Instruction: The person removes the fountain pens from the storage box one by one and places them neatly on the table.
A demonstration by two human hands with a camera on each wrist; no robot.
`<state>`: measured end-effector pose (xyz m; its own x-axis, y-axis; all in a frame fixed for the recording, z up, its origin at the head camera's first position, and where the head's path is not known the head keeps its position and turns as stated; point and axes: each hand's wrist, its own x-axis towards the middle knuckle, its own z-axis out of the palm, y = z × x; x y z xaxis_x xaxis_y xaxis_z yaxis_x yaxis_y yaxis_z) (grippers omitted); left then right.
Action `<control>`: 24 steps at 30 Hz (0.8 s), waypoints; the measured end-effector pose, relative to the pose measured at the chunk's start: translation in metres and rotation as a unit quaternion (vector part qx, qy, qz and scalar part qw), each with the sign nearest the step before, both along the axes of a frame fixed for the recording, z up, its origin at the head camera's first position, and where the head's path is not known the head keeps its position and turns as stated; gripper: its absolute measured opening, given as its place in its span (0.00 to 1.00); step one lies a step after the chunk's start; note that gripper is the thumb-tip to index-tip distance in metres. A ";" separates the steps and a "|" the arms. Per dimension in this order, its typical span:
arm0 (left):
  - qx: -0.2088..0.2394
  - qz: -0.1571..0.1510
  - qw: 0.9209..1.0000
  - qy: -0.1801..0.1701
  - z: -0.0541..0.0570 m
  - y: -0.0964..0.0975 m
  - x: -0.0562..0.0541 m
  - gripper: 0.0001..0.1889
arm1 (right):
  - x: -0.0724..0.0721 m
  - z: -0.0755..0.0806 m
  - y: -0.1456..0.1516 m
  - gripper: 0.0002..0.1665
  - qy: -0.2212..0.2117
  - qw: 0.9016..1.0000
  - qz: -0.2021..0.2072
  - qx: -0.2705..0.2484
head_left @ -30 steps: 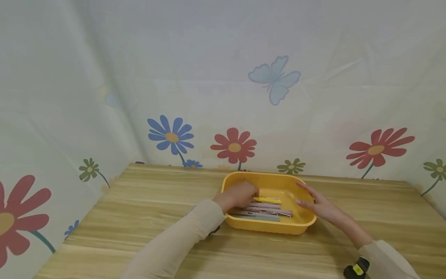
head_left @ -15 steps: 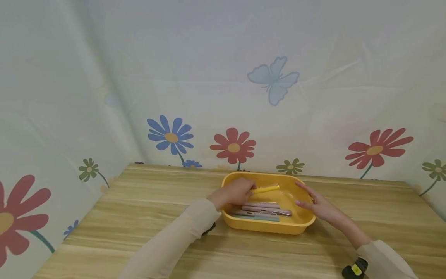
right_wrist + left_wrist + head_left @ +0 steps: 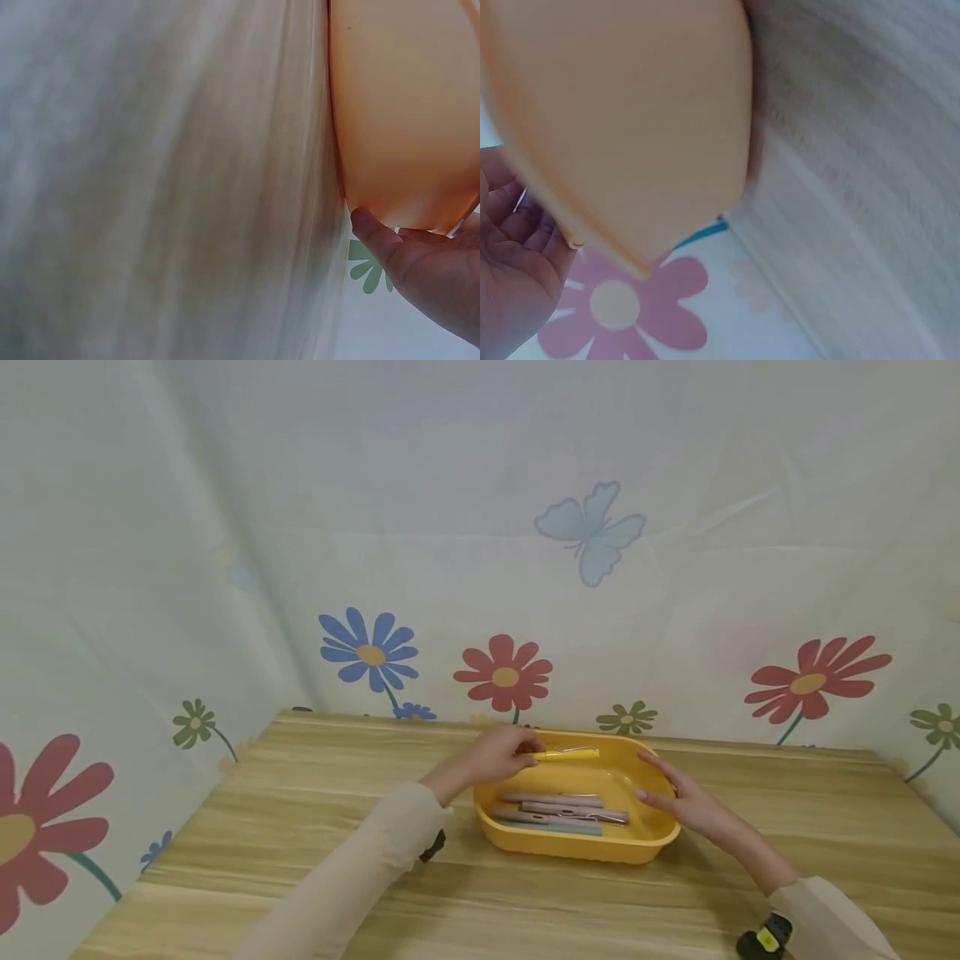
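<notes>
My left hand pinches a yellow pen with a metal wire clip, held level above the far left part of a yellow plastic basin. In the left wrist view the left hand shows beyond the basin's outer wall. Inside the basin lie several mauve pens with wire clips and a grey-green pen nearest the front wall. My right hand holds the basin's right end, thumb over the rim. In the right wrist view a digit of the right hand touches the outer wall low down.
The basin stands on a wood-grain table, close to its back edge. Behind it hangs a pale cloth printed with flowers and a butterfly. Dark wrist devices, such as the right one, sit under both sleeves.
My left hand has lifted the yellow pen from beside the mauve pens and carried it back and slightly left, up toward the far rim. The right hand stays at the basin's right end.
</notes>
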<state>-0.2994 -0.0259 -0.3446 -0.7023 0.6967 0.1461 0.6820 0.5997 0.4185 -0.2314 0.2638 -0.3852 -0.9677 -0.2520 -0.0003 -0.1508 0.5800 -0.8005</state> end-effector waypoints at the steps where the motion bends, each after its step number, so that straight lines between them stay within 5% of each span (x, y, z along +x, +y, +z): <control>1: 0.003 0.003 1.000 -0.006 0.002 -0.003 0.000 0.10 | 0.000 0.000 0.000 0.41 0.000 1.000 0.000 0.000; 11: 0.049 0.011 0.999 0.021 0.009 -0.045 -0.004 0.08 | 0.000 -0.001 0.001 0.42 -0.001 1.000 -0.001 -0.003; 16: 0.080 0.009 0.997 0.001 0.011 -0.069 -0.006 0.08 | 0.000 -0.003 0.002 0.42 -0.006 1.000 -0.001 -0.011; 24: 0.086 0.049 0.995 0.008 0.007 -0.103 -0.010 0.07 | 0.000 -0.002 0.001 0.42 -0.006 1.000 0.004 -0.026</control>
<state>-0.3095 -0.1291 -0.3375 -0.7630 0.5879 0.2686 0.6303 0.5846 0.5109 -0.2309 0.2653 -0.3876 -0.9655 -0.2605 0.0013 -0.1456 0.5355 -0.8319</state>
